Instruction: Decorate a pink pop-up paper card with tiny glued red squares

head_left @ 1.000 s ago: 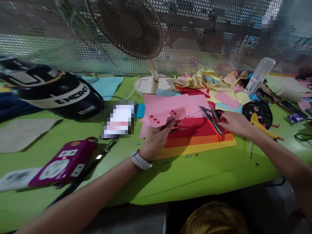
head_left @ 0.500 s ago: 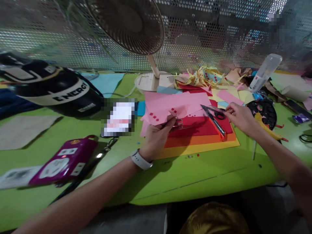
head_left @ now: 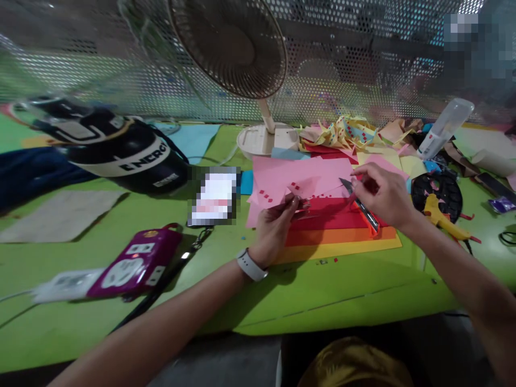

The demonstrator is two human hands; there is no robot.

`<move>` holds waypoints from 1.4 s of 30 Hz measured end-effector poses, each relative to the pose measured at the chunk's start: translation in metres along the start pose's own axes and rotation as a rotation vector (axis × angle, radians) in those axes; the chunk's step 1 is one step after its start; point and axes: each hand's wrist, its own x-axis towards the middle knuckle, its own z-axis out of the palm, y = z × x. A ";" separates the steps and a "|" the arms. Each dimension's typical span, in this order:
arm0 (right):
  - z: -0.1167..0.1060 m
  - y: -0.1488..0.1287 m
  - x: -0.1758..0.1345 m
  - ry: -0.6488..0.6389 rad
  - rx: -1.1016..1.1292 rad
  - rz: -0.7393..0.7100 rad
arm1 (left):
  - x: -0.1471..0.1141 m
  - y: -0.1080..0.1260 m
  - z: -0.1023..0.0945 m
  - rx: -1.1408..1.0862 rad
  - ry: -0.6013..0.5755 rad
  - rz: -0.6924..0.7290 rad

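My left hand (head_left: 276,228), with a white watch band (head_left: 252,265) at its wrist, is closed in a pinch at the lower edge of the pink paper (head_left: 274,172). Something thin and shiny shows at its fingertips, too small to name. Small red paper squares (head_left: 266,196) lie on the pink sheet. Over the right part of the stack my right hand (head_left: 381,193) is pinched too; what it holds, if anything, I cannot make out. Just below it, an orange utility knife (head_left: 368,220) rests with its blade out on the red paper (head_left: 334,217).
A yellow glue gun (head_left: 447,217) lies by a black tray (head_left: 423,188) on the right. Behind the papers are a fan (head_left: 258,141), crumpled yellow paper (head_left: 342,133) and a clear bottle (head_left: 447,129). Leftward are a black jug (head_left: 129,158), a phone (head_left: 213,196) and a purple case (head_left: 137,260).
My right hand has moved left from beside the black-handled scissors to above the knife, now covering the scissors. My left hand keeps its pinch by the pink paper. The view has shifted slightly.
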 end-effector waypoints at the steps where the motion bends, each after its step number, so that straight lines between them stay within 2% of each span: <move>1: 0.005 -0.004 0.001 -0.027 0.013 -0.005 | 0.001 -0.001 0.000 -0.018 0.004 -0.009; 4: 0.017 -0.007 0.007 -0.180 -0.038 0.025 | 0.002 -0.003 0.000 -0.040 0.013 -0.044; 8: 0.022 0.001 0.015 -0.411 -0.183 0.186 | 0.004 -0.002 0.000 -0.033 0.053 -0.082; 13: 0.019 0.014 0.024 -0.438 -0.185 0.188 | 0.008 -0.002 -0.002 -0.047 0.074 -0.100; 15: 0.020 0.017 0.028 -0.424 -0.090 0.159 | 0.009 -0.002 -0.003 -0.048 0.071 -0.099; 17: 0.024 0.021 0.031 -0.388 0.139 0.145 | 0.010 -0.002 -0.003 -0.047 0.066 -0.104; 20: 0.033 0.026 0.032 -0.323 0.526 0.199 | 0.010 -0.001 -0.002 -0.065 0.064 -0.121; 22: 0.038 0.027 0.028 -0.298 0.646 0.244 | 0.009 -0.001 -0.002 -0.088 0.074 -0.142; 27: 0.045 0.025 0.010 -0.253 0.692 0.286 | 0.007 -0.001 -0.004 -0.090 0.085 -0.154; 30: 0.052 0.024 -0.002 -0.188 0.738 0.369 | 0.006 -0.001 -0.006 -0.108 0.069 -0.185; 36: 0.073 0.027 -0.020 -0.070 1.008 0.552 | 0.003 0.004 0.000 -0.154 0.013 -0.228; 42: 0.068 0.029 -0.036 -0.005 1.066 0.633 | -0.008 0.006 0.008 -0.168 -0.031 -0.325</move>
